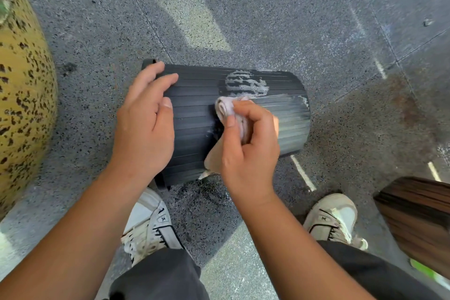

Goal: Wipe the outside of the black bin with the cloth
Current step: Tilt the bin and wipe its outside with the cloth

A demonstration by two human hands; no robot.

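Below, from the head camera, we see the bin (194,114) lying on its side on the speckled floor (316,31), just ahead of two white shoes (151,224). Our left hand (146,124) rests flat on its ribbed wall, fingers spread. Our right hand (248,148) grips the bunched cloth (227,109), fingers curled tight — pressed against the wall, near a foam patch (243,83).

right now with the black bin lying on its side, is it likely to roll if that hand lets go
Probably yes: the black bin is round and lies on its side on the floor, so it may roll. The left hand rests flat on it, seemingly steadying it. The foam suggests its ribbed surface is slippery.
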